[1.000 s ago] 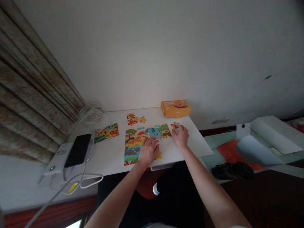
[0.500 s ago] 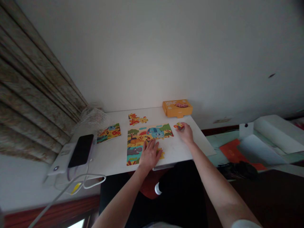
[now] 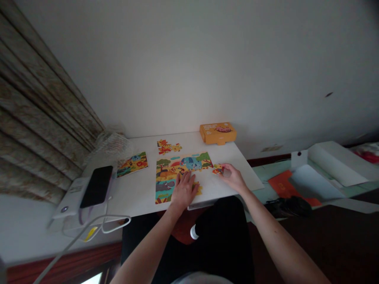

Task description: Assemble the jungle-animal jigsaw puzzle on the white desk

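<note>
A partly joined jigsaw puzzle (image 3: 166, 173) with a hippo, an elephant and trees lies on the white table (image 3: 130, 199). Resting flat on its lower right part is my left hand (image 3: 184, 189), fingers spread, covering some of the picture. My right hand (image 3: 233, 178) pinches a puzzle piece (image 3: 217, 169) in red, yellow and green, just off the puzzle's right edge. Behind the puzzle lie loose joined pieces (image 3: 168, 147) with a tiger pattern. To the left is a small picture card (image 3: 133, 164) with a lion and an elephant.
An orange box (image 3: 218, 133) stands at the back right against the wall. On the left are a black phone (image 3: 97, 186), a white cable (image 3: 117, 217) and crumpled clear wrap (image 3: 114, 146). An open white box (image 3: 314, 179) sits right of the table, beyond a dark shoe (image 3: 288, 207).
My right hand has moved down and toward the puzzle with the piece in its fingers. My left hand stays on the puzzle. The whole view has shifted slightly.
</note>
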Demonstrator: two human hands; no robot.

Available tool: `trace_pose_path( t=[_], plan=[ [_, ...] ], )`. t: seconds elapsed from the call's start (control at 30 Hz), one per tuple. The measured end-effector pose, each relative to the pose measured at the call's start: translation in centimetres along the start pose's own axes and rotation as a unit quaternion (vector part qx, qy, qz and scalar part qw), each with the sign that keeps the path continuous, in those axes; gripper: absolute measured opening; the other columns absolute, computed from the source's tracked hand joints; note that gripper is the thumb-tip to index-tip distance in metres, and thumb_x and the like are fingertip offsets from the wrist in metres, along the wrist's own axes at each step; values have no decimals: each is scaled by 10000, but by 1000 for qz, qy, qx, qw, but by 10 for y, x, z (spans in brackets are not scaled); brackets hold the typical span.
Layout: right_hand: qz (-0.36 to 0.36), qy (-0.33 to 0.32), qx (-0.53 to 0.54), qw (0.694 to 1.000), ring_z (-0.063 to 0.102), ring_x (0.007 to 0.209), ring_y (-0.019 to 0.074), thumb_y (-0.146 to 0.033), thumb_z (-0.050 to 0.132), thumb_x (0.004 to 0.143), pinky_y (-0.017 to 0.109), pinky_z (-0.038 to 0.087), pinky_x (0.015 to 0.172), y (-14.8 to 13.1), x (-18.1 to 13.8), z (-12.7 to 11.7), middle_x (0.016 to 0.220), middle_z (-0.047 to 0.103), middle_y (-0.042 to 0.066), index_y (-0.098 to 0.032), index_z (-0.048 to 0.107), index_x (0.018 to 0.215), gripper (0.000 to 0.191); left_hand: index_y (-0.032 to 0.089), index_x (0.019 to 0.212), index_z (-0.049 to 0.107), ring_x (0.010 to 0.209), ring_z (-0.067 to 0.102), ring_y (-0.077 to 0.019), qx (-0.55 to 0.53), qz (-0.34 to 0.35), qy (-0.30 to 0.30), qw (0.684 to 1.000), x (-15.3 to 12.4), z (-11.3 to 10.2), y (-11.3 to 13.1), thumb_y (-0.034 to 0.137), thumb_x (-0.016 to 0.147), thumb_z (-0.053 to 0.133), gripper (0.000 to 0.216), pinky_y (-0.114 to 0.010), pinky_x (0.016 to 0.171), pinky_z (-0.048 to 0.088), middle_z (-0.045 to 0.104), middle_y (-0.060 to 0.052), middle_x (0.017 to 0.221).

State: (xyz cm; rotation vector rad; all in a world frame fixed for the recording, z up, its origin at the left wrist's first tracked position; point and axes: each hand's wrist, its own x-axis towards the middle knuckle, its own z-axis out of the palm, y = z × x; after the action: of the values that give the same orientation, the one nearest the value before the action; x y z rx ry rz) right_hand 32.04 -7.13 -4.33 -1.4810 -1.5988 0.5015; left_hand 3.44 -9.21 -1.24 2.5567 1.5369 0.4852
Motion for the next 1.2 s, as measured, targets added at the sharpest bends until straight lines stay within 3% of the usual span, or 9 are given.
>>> trace_pose_path(
  t=[0.23, 0.43, 0.67, 0.77, 0.93, 1.2],
  plan=[
    [-89, -97, -30, 991, 686, 1102, 236, -233, 715, 791, 413, 542, 1014, -32, -7, 19, 1168, 726, 70, -250, 668, 1095, 308, 198, 1374, 615, 1448, 460, -297, -9, 5, -1, 1000, -1, 2, -3, 391, 1041, 462, 413, -584, 1240, 295, 547, -138, 1515],
    [-127, -97, -47, 986, 659, 1138, 249, -145, 643, 808, 465, 520, 1040, -32, -1, 21, 1167, 722, 72, -257, 691, 1106, 323, 190, 1365, 619, 1439, 469, -290, -6, 4, -3, 1000, 0, 2, -3, 389, 1039, 470, 410, -569, 1243, 292, 561, -134, 1502],
    [-149, -76, -103, 980, 613, 1237, 269, -64, 559, 801, 526, 501, 1095, -27, -6, 27, 1300, 695, 76, -260, 739, 1127, 420, 193, 1365, 623, 1432, 479, -292, -7, 5, 2, 1000, 0, 2, -2, 372, 1038, 465, 404, -573, 1240, 296, 567, -138, 1496],
    [-171, -88, -132, 973, 585, 1294, 271, -95, 543, 875, 533, 483, 1124, -31, -9, 29, 1361, 676, 61, -273, 728, 1205, 419, 201, 1370, 620, 1438, 474, -291, -7, 3, 4, 1000, -1, 3, -2, 370, 1037, 472, 402, -574, 1239, 300, 562, -131, 1503],
    [-178, -94, -171, 965, 585, 1302, 302, -295, 602, 961, 549, 491, 1112, -38, -10, 29, 1361, 680, 86, -265, 717, 1252, 314, 195, 1373, 615, 1442, 469, -289, -5, 5, 1, 1000, -1, 3, -2, 370, 1039, 475, 402, -567, 1239, 305, 559, -125, 1507],
    [-170, -99, -158, 968, 589, 1313, 291, -301, 564, 985, 546, 481, 1120, -42, -10, 28, 1347, 685, 95, -251, 708, 1251, 307, 213, 1374, 614, 1447, 463, -291, -10, 8, 0, 1000, -1, 0, -1, 362, 1033, 471, 398, -579, 1245, 292, 561, -128, 1503]
  ],
)
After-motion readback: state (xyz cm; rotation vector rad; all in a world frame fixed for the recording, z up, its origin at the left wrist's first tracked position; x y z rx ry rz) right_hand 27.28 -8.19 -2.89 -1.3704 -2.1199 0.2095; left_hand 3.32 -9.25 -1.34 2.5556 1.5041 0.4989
